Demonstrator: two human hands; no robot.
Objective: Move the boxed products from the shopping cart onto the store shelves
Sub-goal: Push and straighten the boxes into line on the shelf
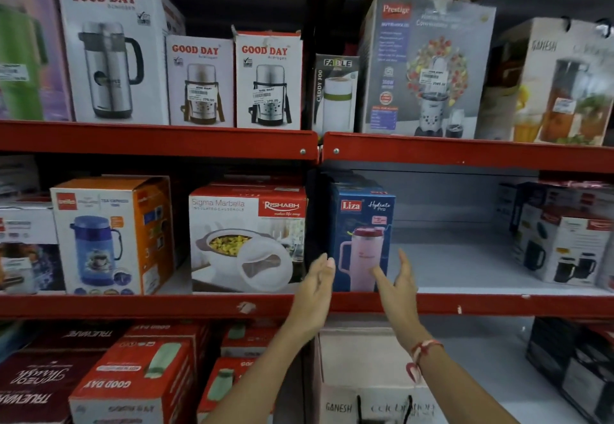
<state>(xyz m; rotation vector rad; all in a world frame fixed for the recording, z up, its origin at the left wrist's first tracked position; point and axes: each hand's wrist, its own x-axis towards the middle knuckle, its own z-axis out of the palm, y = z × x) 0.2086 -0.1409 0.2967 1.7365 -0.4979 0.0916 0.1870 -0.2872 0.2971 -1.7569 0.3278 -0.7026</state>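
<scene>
Nearest: both forearms reaching up twd the blue Liza box [363, 240], a red thread band [419, 357] showing on the R wrist. L hand [315, 282] is hovering at the box's lower L corner, fingers open, gripping nothing; fingertips look to be just touching its L edge. R hand [400, 285] is sitting in front of the box's lower R corner, palm open, also empty. Liza box is standing upright on the red shelf [498, 304], at its front lip. Just L of the box: Rishabh casserole box [247, 237]. Above it, further back: Prestige blender box [427, 67].
</scene>
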